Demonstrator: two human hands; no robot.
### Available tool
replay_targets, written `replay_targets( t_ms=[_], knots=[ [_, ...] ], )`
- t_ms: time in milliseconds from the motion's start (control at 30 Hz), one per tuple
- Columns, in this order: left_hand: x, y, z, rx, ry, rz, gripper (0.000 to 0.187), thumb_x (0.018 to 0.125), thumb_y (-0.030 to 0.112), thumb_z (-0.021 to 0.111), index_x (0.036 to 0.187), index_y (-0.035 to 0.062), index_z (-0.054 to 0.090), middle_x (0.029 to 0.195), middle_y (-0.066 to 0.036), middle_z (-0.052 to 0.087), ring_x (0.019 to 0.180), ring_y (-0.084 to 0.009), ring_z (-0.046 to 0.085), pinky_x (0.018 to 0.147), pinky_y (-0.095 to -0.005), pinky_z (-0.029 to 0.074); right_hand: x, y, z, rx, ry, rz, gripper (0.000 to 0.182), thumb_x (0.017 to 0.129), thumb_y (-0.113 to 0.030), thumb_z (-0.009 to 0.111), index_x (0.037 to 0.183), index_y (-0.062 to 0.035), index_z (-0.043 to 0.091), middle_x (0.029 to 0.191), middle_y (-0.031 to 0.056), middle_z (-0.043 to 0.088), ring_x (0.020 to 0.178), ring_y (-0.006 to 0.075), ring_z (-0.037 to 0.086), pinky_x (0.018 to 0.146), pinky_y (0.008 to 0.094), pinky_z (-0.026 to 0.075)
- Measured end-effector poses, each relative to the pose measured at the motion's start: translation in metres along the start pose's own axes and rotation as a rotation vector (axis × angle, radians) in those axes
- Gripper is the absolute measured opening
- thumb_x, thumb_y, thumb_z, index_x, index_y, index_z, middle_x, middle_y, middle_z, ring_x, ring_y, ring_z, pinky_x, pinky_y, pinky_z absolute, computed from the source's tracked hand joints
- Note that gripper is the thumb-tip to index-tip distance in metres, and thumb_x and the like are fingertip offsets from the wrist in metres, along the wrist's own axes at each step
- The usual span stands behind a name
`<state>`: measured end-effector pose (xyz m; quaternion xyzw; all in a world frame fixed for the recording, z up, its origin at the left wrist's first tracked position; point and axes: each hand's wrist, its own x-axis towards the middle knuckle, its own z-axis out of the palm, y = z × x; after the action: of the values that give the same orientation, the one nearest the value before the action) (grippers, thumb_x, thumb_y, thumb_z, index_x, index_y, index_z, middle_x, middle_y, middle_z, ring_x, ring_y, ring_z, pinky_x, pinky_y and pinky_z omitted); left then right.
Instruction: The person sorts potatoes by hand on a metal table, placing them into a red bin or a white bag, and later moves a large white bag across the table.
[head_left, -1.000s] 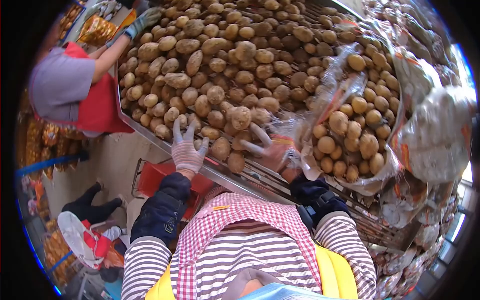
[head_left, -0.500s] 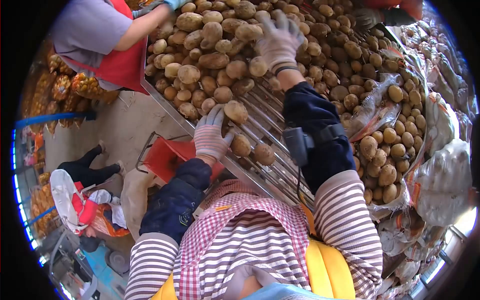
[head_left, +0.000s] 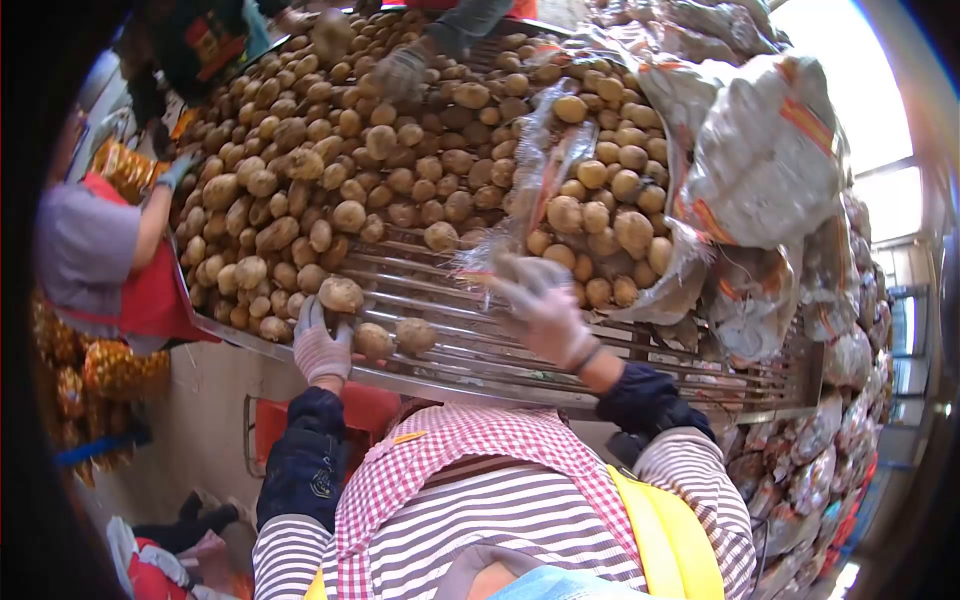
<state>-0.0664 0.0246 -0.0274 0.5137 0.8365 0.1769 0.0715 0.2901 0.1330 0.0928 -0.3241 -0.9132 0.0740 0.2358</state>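
Note:
My left hand (head_left: 322, 350), in a striped knit glove, rests at the near edge of a slatted metal sorting table (head_left: 480, 372). Its fingers are stretched out beside a large potato (head_left: 341, 294). Two more potatoes, one round (head_left: 375, 341) and one beside it (head_left: 416, 336), lie on the bars to its right. My right hand (head_left: 550, 315), also gloved, is smeared by motion over the bars. Its fingers point left, close to the frayed mouth of an open sack (head_left: 672, 268) full of potatoes; I cannot tell whether they grip it.
A large heap of potatoes (head_left: 270, 205) covers the table's far left. A co-worker in a red apron (head_left: 150, 285) stands at the left; another person's gloved hand (head_left: 402, 75) reaches in at the back. Filled sacks (head_left: 765, 150) are piled right. A red plastic container (head_left: 365, 410) sits below the near edge.
The view has swung toward the right. My right hand has left the potato heap and come back beside the open sack. My left hand stays by the large potato.

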Motion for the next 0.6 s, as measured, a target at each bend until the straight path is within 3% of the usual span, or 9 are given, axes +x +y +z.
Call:
replay_targets(
  t_ms=[67, 133, 300, 500, 600],
  knots=[
    [-0.001, -0.002, 0.003, 0.003, 0.011, 0.026, 0.066, 0.087, 0.032, 0.074, 0.143, 0.0039, 0.056, 0.15, -0.013, 0.055, 0.131, -0.04, 0.055, 0.111, -0.0469, 0.044, -0.022, 0.009, -0.05, -0.296, 0.25, 0.13, 0.045, 0.081, -0.028, 0.081, 0.122, -0.0148, 0.068, 0.131, 0.0102, 0.063, 0.122, 0.0318, 0.058, 0.104, 0.0483, 0.041],
    [0.0, -0.006, 0.007, 0.016, 0.028, 0.025, 0.064, 0.087, 0.032, 0.073, 0.143, 0.0056, 0.056, 0.151, -0.013, 0.054, 0.13, -0.0405, 0.055, 0.11, -0.0472, 0.045, -0.048, 0.027, -0.092, -0.497, 0.379, 0.312, 0.047, 0.086, -0.035, 0.082, 0.121, -0.0091, 0.065, 0.124, 0.0121, 0.064, 0.117, 0.0344, 0.058, 0.101, 0.048, 0.043],
    [0.0, -0.003, 0.003, 0.016, 0.003, 0.033, 0.065, 0.088, 0.031, 0.072, 0.145, 0.0059, 0.053, 0.151, -0.015, 0.052, 0.128, -0.042, 0.056, 0.108, -0.0492, 0.046, -0.097, 0.067, -0.132, -0.436, 0.565, 0.717, 0.066, 0.082, -0.046, 0.086, 0.126, -0.0046, 0.058, 0.12, 0.0159, 0.06, 0.117, 0.0367, 0.055, 0.104, 0.0486, 0.044],
    [-0.001, -0.008, 0.008, 0.016, 0.011, 0.047, 0.064, 0.088, 0.03, 0.072, 0.144, 0.0039, 0.053, 0.15, -0.015, 0.052, 0.127, -0.0421, 0.056, 0.107, -0.0492, 0.046, -0.078, 0.066, -0.188, -0.628, 0.601, 0.587, 0.072, 0.083, -0.048, 0.084, 0.134, -0.0051, 0.056, 0.134, 0.0161, 0.058, 0.126, 0.0376, 0.053, 0.109, 0.0499, 0.041],
    [-0.002, -0.01, 0.009, 0.019, 0.022, 0.061, 0.064, 0.088, 0.029, 0.072, 0.143, 0.0034, 0.054, 0.15, -0.015, 0.053, 0.127, -0.0421, 0.056, 0.108, -0.0492, 0.045, -0.038, 0.056, -0.242, -0.9, 0.646, 0.383, 0.078, 0.082, -0.045, 0.085, 0.143, -0.0084, 0.053, 0.143, 0.0169, 0.055, 0.132, 0.0379, 0.051, 0.111, 0.0514, 0.04]
  ],
)
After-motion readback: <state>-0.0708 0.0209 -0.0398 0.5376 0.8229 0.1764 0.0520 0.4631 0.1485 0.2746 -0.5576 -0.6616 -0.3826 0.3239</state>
